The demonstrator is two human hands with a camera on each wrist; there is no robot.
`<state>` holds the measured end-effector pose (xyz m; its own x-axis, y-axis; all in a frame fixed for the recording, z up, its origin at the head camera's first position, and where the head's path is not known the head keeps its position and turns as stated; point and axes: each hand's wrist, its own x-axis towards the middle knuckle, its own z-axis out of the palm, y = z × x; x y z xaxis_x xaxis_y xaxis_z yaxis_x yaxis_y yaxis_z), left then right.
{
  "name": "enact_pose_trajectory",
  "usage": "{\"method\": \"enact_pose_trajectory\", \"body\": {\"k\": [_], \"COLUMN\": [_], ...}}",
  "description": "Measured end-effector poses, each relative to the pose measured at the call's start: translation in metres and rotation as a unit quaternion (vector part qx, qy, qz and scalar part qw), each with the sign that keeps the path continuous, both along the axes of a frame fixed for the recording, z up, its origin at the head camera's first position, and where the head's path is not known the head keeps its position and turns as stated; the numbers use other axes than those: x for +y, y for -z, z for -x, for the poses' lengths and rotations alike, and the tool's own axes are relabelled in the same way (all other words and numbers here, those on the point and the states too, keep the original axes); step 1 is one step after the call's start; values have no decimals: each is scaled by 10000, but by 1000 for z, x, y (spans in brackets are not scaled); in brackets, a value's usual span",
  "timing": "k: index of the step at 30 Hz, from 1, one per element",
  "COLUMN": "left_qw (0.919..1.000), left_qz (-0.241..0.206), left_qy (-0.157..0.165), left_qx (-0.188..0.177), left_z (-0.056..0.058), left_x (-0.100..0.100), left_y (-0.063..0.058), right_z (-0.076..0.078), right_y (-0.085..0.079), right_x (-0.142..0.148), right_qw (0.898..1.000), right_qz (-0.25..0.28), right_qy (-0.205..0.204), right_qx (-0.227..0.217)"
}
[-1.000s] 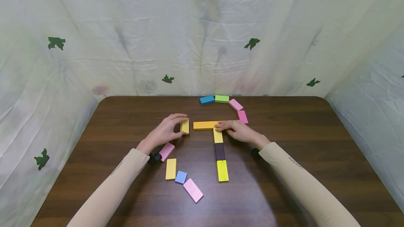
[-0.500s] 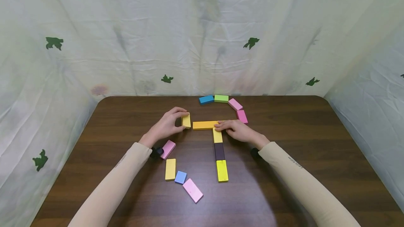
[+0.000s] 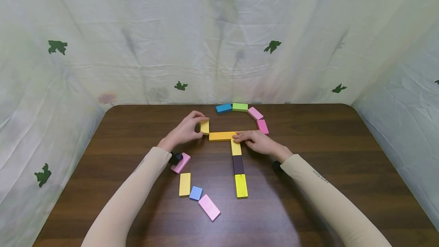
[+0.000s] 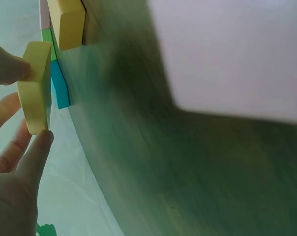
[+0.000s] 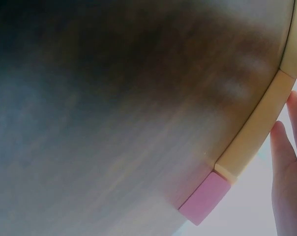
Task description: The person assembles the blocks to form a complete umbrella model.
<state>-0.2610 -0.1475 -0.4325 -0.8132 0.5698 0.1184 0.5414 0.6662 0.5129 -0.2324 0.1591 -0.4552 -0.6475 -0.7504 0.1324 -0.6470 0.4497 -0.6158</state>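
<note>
My left hand (image 3: 186,129) pinches a pale yellow block (image 3: 204,128) between thumb and fingertips, at the left end of an orange block (image 3: 220,137). In the left wrist view the held block (image 4: 34,88) stands tilted between the fingers. My right hand (image 3: 262,143) rests with fingers extended on the right part of the orange row, partly hiding a second yellow block there. The right wrist view has its fingertips along the edge of that yellow block (image 5: 256,125). Down from the row runs a line of a yellow block (image 3: 236,148), a dark block (image 3: 238,164) and a bright yellow block (image 3: 241,186).
Blue (image 3: 224,108), green (image 3: 240,107), light pink (image 3: 255,113) and deeper pink (image 3: 262,126) blocks curve along the back. Nearer left lie a pink block (image 3: 181,163), yellow block (image 3: 185,185), small blue block (image 3: 196,193) and pale pink block (image 3: 209,207) on the wooden table (image 3: 308,155).
My left hand has carried the yellow block rightward and toward the back, up to the orange block's left end. The right hand stays in place on the row.
</note>
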Motion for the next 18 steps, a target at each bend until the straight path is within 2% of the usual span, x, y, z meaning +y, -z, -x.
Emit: {"method": "enact_pose_trajectory", "body": {"k": [8, 18], "left_qw": [9996, 9993], "left_qz": [124, 266], "left_qy": [-15, -31], "left_qx": [-247, -247], "left_z": [15, 33], "left_x": [6, 12], "left_y": [0, 2], "right_z": [1, 2], "right_y": [2, 1], "right_x": [0, 0], "right_qw": [9999, 9999], "right_qz": [-75, -84], "right_qy": [73, 87], "right_qx": [2, -120]}}
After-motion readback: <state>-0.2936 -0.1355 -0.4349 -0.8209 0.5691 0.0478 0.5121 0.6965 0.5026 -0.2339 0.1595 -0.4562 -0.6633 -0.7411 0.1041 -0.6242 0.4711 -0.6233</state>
